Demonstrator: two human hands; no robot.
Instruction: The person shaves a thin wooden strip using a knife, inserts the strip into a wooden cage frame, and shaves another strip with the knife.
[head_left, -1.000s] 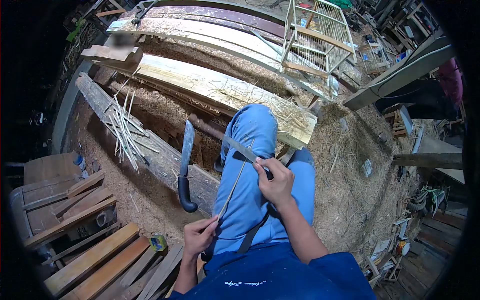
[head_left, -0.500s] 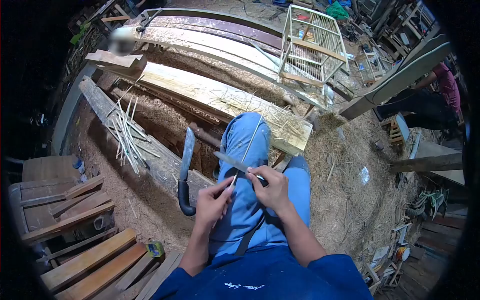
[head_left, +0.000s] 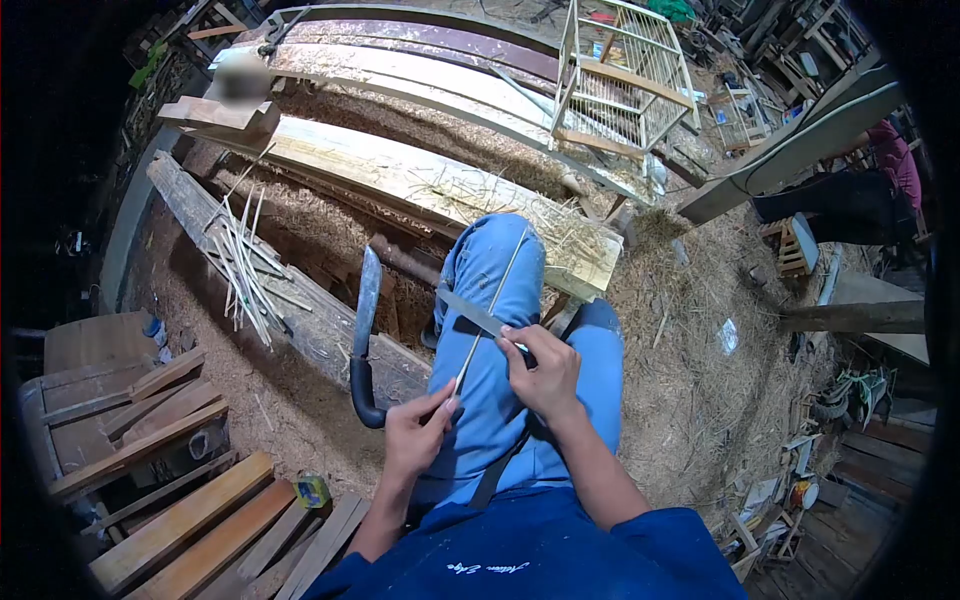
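My left hand [head_left: 420, 432] pinches the near end of a thin wooden stick [head_left: 508, 270], which slants up over my raised knee. In my right hand [head_left: 545, 370] is a knife [head_left: 470, 311], its handle mostly hidden by the fingers. The blade points left and lies across the stick, a short way beyond my left fingertips. Left of my knee, a curved blade with a black handle [head_left: 368, 385] leans against a weathered plank [head_left: 330, 335]. A loose pile of thin sticks [head_left: 243, 265] rests farther along that plank.
A thick light beam [head_left: 370, 170] with shavings crosses ahead of my knees. Beyond it stands a wooden slatted cage [head_left: 625, 90]. Cut boards [head_left: 185, 520] and a yellow tape measure [head_left: 312, 491] lie at lower left. Another person in a pink top [head_left: 895, 170] is at far right.
My left hand has moved back toward my body, so more of the stick shows between it and the blade. The knife has stayed across the stick, shifting only slightly.
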